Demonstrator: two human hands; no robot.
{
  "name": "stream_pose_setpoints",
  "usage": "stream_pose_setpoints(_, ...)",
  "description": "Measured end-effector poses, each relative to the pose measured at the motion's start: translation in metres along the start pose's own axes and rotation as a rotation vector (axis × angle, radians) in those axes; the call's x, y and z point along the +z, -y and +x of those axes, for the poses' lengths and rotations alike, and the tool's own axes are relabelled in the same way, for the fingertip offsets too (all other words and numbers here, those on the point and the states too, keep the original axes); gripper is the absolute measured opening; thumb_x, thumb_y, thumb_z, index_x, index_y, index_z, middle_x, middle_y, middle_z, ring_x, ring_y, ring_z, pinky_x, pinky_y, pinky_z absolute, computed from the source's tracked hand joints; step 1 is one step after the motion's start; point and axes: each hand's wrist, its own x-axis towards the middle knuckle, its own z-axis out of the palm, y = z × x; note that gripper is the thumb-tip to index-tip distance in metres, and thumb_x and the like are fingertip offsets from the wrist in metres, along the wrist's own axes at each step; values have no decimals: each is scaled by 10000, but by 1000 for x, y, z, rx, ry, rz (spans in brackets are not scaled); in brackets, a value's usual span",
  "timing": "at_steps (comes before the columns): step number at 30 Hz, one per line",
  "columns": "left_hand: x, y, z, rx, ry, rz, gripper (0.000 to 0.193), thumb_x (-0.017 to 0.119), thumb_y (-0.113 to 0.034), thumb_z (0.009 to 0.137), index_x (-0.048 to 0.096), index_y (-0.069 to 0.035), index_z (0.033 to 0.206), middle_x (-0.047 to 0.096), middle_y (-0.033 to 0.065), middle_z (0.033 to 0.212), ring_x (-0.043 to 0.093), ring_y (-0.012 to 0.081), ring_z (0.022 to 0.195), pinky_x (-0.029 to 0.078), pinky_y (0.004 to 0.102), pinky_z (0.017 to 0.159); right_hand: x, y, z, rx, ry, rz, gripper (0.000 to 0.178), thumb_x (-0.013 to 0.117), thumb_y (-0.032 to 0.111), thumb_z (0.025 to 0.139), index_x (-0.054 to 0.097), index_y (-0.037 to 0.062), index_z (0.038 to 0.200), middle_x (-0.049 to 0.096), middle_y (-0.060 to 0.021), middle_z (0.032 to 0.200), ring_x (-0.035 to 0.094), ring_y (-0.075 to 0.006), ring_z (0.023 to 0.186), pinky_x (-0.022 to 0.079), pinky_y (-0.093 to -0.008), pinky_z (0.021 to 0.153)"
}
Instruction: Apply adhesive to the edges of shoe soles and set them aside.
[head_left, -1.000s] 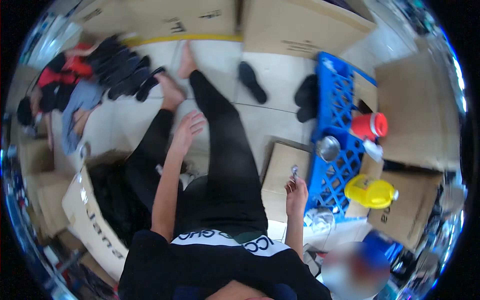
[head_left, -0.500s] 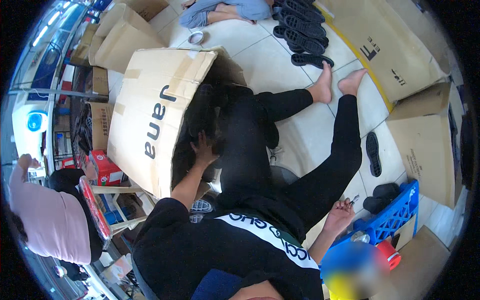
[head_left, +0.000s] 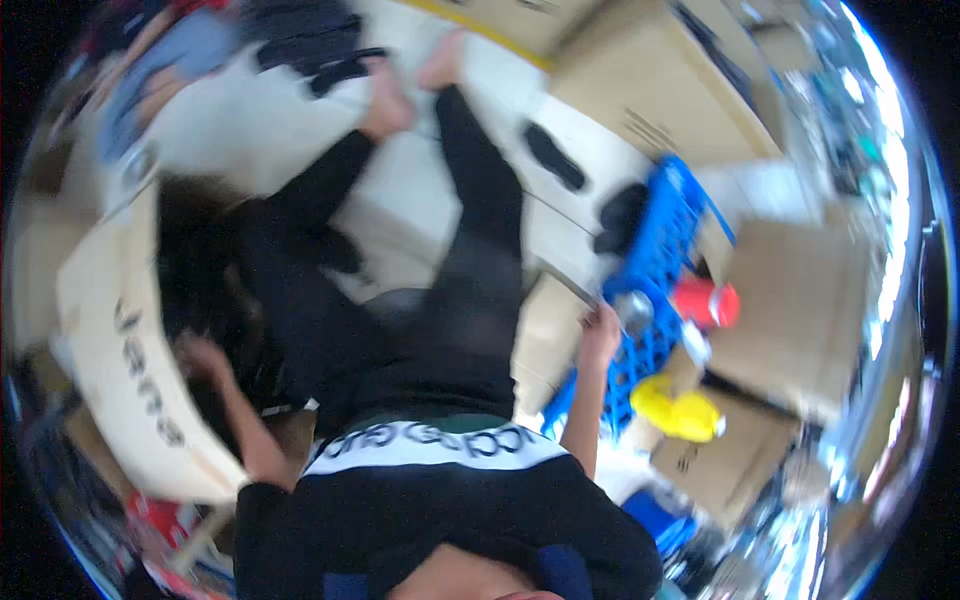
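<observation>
My left hand point(head_left: 203, 358) reaches into the open side of a large tan cardboard box point(head_left: 135, 385) lying beside my left leg. Dark things point(head_left: 205, 255) fill the box, too blurred to tell apart; motion smears the fingers there. On the other side, my right hand point(head_left: 601, 328) is raised at the near edge of a blue plastic crate point(head_left: 668, 215), next to a round silvery container point(head_left: 632, 311). Its fingers are drawn together around something small and thin that blur hides.
Black shoe soles lie on the tiles: a single sole point(head_left: 552, 155), dark ones point(head_left: 620, 217) by the crate, and a pile point(head_left: 305, 45) farther off. Right of the crate are a red cylinder point(head_left: 705, 303), a yellow object point(head_left: 680, 410) and cardboard boxes point(head_left: 795, 310). Another person's legs point(head_left: 175, 75) show far left.
The view has swung right, bringing more of the crate side into sight. My right hand has moved to the crate by the silvery container; my left hand stays within the box.
</observation>
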Motion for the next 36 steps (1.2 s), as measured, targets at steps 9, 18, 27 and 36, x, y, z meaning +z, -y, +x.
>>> stream_pose_setpoints(9, -199, -79, -83, 409, -495, -703, 199, 678, -179, 890, 701, -7, 987, 711, 108, 978, 667, 204, 841, 533, 280, 792, -155, -13, 75, -429, -439, -1081, 219, 673, 229, 832, 677, 13, 866, 680, -128, 801, 653, -247, 704, 513, -357, 646)
stream_pose_setpoints(18, -255, -103, -75, 726, -40, -904, 291, 526, -210, 961, 619, 35, 1088, 657, 104, 1013, 598, 217, 966, 450, 337, 919, -139, 21, 151, -625, -557, -923, 202, 600, 159, 913, 648, -33, 947, 655, -181, 912, 619, -306, 834, 493, -374, 768)
stream_pose_setpoints(27, -371, -79, -25, 664, 39, -1753, 285, 500, -297, 978, 547, -22, 1037, 556, 80, 758, 559, 145, 586, 480, 251, 537, -70, -65, 59, -171, -179, -479, 221, 528, 88, 911, 557, -1, 1111, 621, -123, 1022, 593, -232, 854, 510, -356, 749)
stream_pose_setpoints(36, -246, -151, -57, 474, 751, -1578, 247, 509, -311, 982, 593, -83, 942, 553, -28, 797, 505, 76, 749, 428, 246, 700, -31, -144, -78, 112, 30, -393, 257, 448, 229, 1001, 559, 6, 1062, 613, -75, 832, 587, -128, 684, 478, -266, 608)
